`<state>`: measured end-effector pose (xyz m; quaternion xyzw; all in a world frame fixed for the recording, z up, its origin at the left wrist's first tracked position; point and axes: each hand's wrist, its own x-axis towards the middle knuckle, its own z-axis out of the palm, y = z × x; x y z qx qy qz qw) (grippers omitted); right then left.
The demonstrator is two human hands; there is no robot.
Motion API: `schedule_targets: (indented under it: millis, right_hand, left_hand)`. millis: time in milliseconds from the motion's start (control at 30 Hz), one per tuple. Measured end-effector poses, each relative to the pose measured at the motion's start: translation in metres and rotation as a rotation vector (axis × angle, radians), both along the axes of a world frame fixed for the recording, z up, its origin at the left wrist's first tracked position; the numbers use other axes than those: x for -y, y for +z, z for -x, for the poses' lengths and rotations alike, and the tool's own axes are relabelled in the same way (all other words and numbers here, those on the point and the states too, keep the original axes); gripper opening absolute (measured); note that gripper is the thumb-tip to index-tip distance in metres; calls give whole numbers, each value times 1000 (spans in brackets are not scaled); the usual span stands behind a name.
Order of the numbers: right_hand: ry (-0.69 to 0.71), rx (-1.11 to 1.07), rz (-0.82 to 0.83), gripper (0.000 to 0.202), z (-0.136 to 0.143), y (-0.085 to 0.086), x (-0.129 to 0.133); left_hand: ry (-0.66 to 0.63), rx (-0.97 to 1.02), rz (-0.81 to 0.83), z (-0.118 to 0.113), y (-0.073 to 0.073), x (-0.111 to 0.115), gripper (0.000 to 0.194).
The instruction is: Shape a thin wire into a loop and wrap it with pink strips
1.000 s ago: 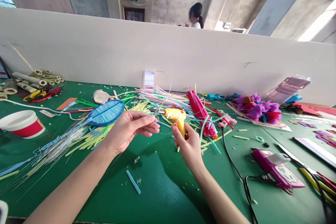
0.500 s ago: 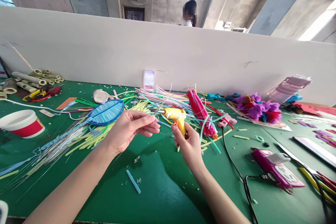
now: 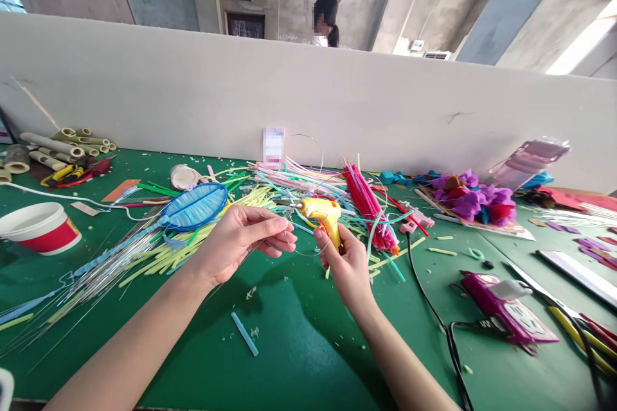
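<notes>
My right hand (image 3: 348, 264) is wrapped round the handle of a yellow glue gun (image 3: 322, 210), its nozzle pointing left. Thumb and fingers of my left hand (image 3: 248, 237) pinch a thin wire (image 3: 322, 148) just left of the nozzle. The wire bends into a loop that rises behind the glue gun, and its exact path near my fingers is hard to follow. Left of my left hand lies a blue leaf-shaped piece (image 3: 195, 207) with a long wrapped stem. Behind both hands are loose pipe cleaners (image 3: 299, 176) and a red-pink bundle of them (image 3: 369, 205).
A paper cup (image 3: 41, 231), bamboo pieces (image 3: 53, 144) and pliers (image 3: 77, 173) are at the left. Purple and red flowers (image 3: 475, 199), a magenta power bank-like box (image 3: 511, 311) with a black cable (image 3: 450, 340), and scissors (image 3: 544, 292) lie at the right. A white partition (image 3: 193, 90) borders the table.
My left hand has shifted very slightly right, and the wire loop behind the glue gun has swung a little right. The glue gun stays almost still. A person beyond the partition has moved left.
</notes>
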<state>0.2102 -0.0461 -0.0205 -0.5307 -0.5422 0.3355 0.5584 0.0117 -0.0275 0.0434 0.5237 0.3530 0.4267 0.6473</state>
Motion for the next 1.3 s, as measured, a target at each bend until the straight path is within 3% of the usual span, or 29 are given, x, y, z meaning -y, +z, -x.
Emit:
schedule_targets:
  millis: [167,300,433,567,633,767,867,933,1000,1067,1167,1233,1300]
  right_hand:
    - [-8,-1,-3,36,-1,0,-1]
    - [-120,55,14,39,-9,4,-4]
    - [-283,97,-24,40,-27,9,-9]
    - [-459,135,-86,40,-45,14,-10]
    - [-546,189,-118,39,-51,18,-9]
    - [-647,289,-229,37,-57,29,-2]
    - [-587,346,-335,34,-60,43,3]
    - [-479,487,-410,31,-60,53,6]
    - [-360,722,-502,27,-60,61,6]
    - [-267,951,-585,21,-59,67,5]
    - [-223,1161,-647,23,-57,71,1]
    - [-243,1240,-657,26,-55,71,0]
    - [-271,1299,-646,27,-51,70,-1]
  left_hand:
    - [11,-30,-23,2,0,-2,17]
    - [81,-133,-157,9,5,1,21]
    - [258,-407,-492,20,13,6,20]
    - [501,-704,-930,32,10,2,14]
    - [479,-790,-1021,39,4,-4,17]
    - [281,-840,-981,51,-11,-14,25]
    - [143,-843,-984,56,-24,-15,29]
    - [83,-864,-1102,57,-30,-14,32]
    - [74,-908,-1304,55,-34,-14,35]
    - [103,-989,-1606,51,-35,-15,33]
    - [158,-1152,-2072,45,-36,-16,25]
    - [180,-1218,-2214,43,-38,-17,24]
    - [189,-1235,-2238,42,-40,-17,24]
